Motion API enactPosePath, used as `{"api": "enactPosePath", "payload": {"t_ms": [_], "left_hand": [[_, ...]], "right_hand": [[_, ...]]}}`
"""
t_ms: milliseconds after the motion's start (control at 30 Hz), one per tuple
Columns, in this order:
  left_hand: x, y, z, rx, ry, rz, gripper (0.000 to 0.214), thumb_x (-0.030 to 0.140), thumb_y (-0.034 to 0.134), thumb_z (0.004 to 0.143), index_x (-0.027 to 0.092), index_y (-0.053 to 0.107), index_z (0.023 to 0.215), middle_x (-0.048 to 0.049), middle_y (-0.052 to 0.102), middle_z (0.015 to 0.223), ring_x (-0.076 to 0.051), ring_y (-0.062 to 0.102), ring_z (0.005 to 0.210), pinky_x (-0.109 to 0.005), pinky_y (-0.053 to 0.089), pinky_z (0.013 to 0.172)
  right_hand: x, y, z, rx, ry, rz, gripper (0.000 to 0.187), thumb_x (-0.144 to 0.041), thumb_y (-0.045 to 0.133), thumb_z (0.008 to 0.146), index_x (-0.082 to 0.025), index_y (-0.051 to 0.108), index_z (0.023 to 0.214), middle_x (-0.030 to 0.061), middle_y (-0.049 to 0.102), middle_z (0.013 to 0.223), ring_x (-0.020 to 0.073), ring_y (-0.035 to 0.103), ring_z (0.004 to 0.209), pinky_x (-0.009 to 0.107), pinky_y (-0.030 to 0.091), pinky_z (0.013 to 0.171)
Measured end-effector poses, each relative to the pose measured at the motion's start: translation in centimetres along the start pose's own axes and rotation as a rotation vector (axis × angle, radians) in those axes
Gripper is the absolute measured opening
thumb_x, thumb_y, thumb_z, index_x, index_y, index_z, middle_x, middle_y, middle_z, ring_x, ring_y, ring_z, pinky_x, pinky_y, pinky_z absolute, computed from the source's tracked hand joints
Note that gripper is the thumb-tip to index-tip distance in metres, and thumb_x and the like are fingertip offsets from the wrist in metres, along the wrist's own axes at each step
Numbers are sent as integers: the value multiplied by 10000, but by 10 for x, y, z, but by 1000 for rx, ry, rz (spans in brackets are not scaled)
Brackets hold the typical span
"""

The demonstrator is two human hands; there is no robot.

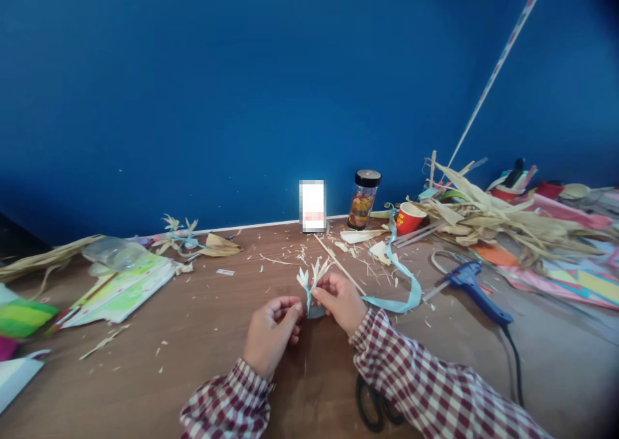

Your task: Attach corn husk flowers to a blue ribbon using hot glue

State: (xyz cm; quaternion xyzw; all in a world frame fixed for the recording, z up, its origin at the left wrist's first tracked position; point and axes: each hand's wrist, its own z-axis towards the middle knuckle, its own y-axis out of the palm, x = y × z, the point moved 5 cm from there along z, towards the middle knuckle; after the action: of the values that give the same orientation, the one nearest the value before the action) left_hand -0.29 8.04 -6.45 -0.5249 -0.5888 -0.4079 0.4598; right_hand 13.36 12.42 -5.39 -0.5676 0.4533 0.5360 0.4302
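Both my hands meet at the middle of the brown table [203, 336]. My right hand [341, 300] pinches a small flower of pale corn husk strips [313, 274], held upright. A light blue ribbon [403, 284] runs from its base and curls off to the right across the table. My left hand [271, 329] is curled, fingertips pinching the ribbon just below the flower. Both sleeves are red and white check.
A blue glue gun [476, 291] with a black cord lies right of my hands. Black scissors [370, 403] lie under my right forearm. Behind stand a dark-lidded jar [363, 199], a red cup [409, 218] and a heap of dried husks [493, 223]. Coloured papers [120, 291] lie left.
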Motion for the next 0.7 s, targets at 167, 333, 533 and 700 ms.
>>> {"api": "enactPosePath", "payload": {"t_ms": [167, 333, 533, 700], "left_hand": [[-1, -2, 1, -3, 19, 52, 319, 356, 627, 655, 134, 531, 863, 31, 582, 540, -57, 467, 373, -159, 397, 342], [-1, -2, 1, -14, 8, 90, 346, 337, 669, 606, 152, 482, 831, 44, 579, 520, -61, 456, 345, -158, 373, 312], [3, -6, 4, 2, -24, 3, 403, 338, 698, 568, 150, 473, 844, 61, 557, 491, -48, 420, 331, -146, 342, 302], [7, -11, 5, 48, -35, -101, 424, 332, 714, 549, 146, 473, 845, 77, 530, 457, -39, 409, 338, -133, 324, 315]], "right_hand": [[2, 6, -3, -33, -30, -57, 129, -254, 585, 697, -144, 531, 735, -13, 555, 597, 86, 487, 516, 190, 382, 453], [6, 9, -4, -50, -68, -124, 136, -261, 595, 693, -144, 548, 744, 15, 603, 669, 113, 549, 588, 233, 448, 560], [-2, 8, -8, -73, -52, -209, 218, -273, 506, 772, -146, 562, 940, 45, 638, 773, 107, 557, 570, 211, 432, 490], [-13, 14, -18, -158, -124, -440, 202, -255, 452, 811, -183, 585, 945, 30, 638, 807, 64, 505, 443, 188, 386, 430]]}}
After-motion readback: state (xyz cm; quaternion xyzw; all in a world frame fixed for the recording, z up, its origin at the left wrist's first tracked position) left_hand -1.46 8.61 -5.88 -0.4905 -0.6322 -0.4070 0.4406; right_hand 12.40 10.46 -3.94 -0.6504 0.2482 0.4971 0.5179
